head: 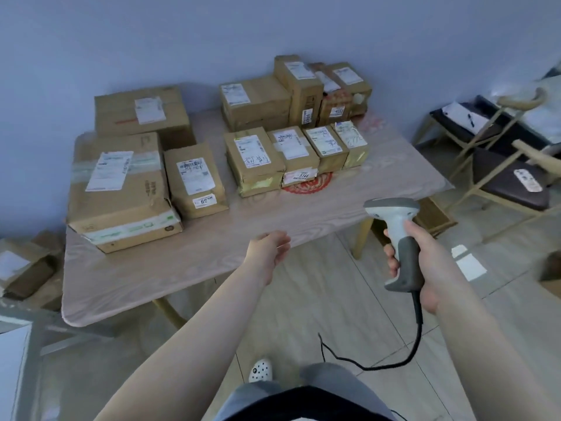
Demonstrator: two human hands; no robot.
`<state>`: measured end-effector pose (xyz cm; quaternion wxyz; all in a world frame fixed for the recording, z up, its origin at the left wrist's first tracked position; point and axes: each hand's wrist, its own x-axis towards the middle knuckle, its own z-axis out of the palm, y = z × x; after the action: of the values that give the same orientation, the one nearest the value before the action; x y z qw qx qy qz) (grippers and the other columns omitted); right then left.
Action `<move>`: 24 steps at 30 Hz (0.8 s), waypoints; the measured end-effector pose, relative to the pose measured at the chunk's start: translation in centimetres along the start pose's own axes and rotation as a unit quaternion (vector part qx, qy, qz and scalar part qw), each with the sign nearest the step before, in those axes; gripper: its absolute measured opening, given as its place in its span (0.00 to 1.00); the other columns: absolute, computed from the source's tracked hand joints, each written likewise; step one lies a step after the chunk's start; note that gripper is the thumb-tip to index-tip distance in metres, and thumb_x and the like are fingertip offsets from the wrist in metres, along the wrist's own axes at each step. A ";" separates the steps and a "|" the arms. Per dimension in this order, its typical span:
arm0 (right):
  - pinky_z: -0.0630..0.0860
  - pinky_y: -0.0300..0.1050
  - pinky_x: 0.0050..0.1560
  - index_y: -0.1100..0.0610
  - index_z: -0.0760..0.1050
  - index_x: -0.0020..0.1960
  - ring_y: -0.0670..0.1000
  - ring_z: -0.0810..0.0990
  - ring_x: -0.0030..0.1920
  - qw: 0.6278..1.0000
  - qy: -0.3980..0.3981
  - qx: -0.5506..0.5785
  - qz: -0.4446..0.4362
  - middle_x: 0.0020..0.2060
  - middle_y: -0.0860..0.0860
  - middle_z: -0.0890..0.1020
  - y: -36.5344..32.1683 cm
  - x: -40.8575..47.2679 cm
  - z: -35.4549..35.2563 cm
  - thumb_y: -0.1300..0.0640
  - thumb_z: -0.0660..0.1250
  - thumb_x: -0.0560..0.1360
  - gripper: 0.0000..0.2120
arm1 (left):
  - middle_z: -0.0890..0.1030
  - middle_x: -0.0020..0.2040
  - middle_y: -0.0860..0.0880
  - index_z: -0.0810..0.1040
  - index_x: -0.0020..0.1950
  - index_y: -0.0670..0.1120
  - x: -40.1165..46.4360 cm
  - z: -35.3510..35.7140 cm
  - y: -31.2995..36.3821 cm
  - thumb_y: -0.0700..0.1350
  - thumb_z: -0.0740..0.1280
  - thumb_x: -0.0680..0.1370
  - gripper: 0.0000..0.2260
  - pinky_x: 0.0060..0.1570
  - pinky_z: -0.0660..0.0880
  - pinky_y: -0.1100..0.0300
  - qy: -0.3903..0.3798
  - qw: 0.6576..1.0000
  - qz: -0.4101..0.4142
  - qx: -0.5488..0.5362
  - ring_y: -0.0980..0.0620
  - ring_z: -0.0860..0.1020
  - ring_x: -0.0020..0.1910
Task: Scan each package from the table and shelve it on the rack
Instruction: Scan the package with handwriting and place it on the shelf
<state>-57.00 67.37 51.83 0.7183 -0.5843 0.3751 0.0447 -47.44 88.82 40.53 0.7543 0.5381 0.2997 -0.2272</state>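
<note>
Closest to me, the right hand (425, 253) is wrapped round the grip of the scanner (397, 238), head pointing forward toward the desk (212, 253), its cable (394, 357) trailing down over the floor. The left hand (270, 247) reaches ahead, fingers relaxed and holding nothing, hovering at the near edge of the desk and touching no box.

The step in hand looks like picking the next package to scan. To do it well, I'd take a front-row box whose label already faces up, steady it with the free hand, and aim the scanner squarely at the barcode rather than the handwriting. The front ones should go first, so nothing behind gets knocked.

The packages all sit on the desk, none lifted. Nearest on the left is the big box (121, 189), with a taped seam and a white label on top. Just beside it is a narrower box (195, 180) with a small number tag on its front. Further right is a row of four small boxes (294, 153), touching side by side, partly over a red mat (306, 183). Behind them against the wall is a stack (303, 89), some boxes upright, and at back left a flat carton (142, 113). All are closed, so I cannot tell their contents.

The rack is not in view.
</note>
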 end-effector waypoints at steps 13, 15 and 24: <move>0.69 0.43 0.33 0.58 0.77 0.48 0.49 0.71 0.28 1.000 -0.008 -0.003 -0.005 0.30 0.52 0.77 -7.6 12.7 -6.2 0.44 0.63 0.78 0.17 | 0.81 0.42 0.47 0.77 0.53 0.41 8.6 14.3 1.1 0.39 0.67 0.79 0.04 0.39 0.74 0.62 0.016 0.999 -0.020 0.026 0.53 0.78 0.37; 0.69 0.43 0.34 0.58 0.76 0.46 0.50 0.71 0.28 1.000 -0.016 -0.013 -0.003 0.29 0.52 0.77 -9.4 15.1 -8.0 0.44 0.63 0.79 0.17 | 0.81 0.42 0.47 0.76 0.55 0.40 9.7 18.0 1.0 0.40 0.67 0.80 0.06 0.40 0.75 0.62 0.018 0.999 -0.025 0.019 0.53 0.78 0.38; 0.70 0.44 0.33 0.57 0.77 0.46 0.50 0.72 0.28 0.999 -0.029 -0.031 0.003 0.31 0.53 0.78 -16.0 24.9 -15.5 0.41 0.63 0.77 0.19 | 0.80 0.44 0.46 0.77 0.54 0.41 13.5 30.6 1.3 0.41 0.67 0.80 0.05 0.43 0.77 0.61 0.023 0.998 -0.054 -0.035 0.51 0.78 0.41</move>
<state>-38.71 39.53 49.46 0.7100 -0.6036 0.3549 0.0755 -30.55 59.94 39.45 0.7524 0.4993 0.3533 -0.2446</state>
